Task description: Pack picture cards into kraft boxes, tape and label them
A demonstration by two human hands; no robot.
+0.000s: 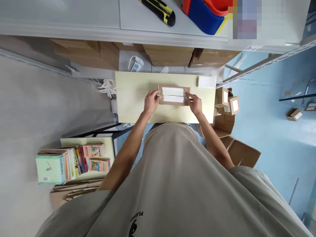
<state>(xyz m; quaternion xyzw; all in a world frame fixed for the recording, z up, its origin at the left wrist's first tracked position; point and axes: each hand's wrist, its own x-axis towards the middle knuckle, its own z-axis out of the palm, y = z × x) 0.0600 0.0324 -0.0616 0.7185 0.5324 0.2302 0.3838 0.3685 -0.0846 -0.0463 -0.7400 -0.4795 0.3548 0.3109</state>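
Left hand [151,101] and right hand [196,103] each pinch one end of a thin, glinting strand [172,95], too fine to tell its material, stretched across the white rectangular label [172,90] on a flat brown cardboard parcel [172,103]. That parcel lies mid-way along the pale yellow rectangular counter [133,107]. One white-topped rectangular box [206,82] sits at its far right corner; beyond lies a white power strip [136,65].
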